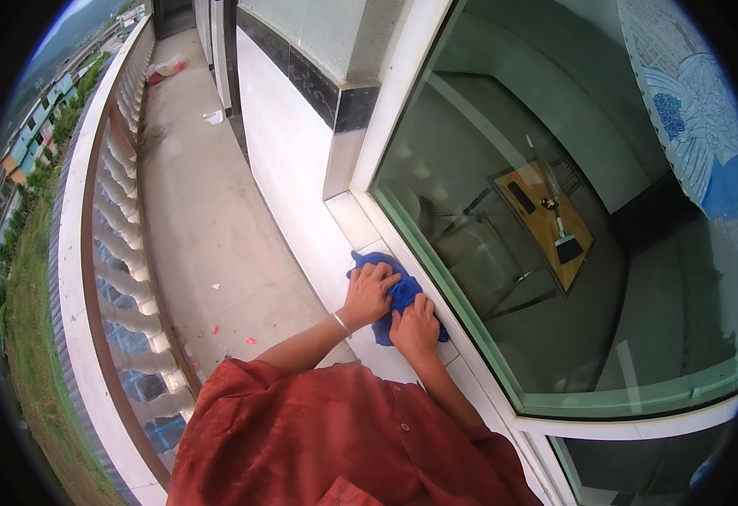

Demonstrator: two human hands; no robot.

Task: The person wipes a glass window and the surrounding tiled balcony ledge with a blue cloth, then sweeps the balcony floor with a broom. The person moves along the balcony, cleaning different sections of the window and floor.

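A crumpled blue cloth (405,293) lies on the white tiled sill (352,221) below the window. My left hand (370,293), with a silver bangle on its wrist, presses on the cloth's left part with its fingers bent into it. Close beside it, my right hand (416,325) grips the cloth's right side, fingers curled. Both hands bunch the fabric between them, and its edges spread out past the fingers. Some fingertips are hidden in the folds.
The window pane (487,354) rises just right of my hands in a pale frame. Behind the glass stands a wooden-topped table (578,268) with a brush on it. Left runs a balustrade (133,316); red scraps (252,341) dot the balcony floor (196,169).
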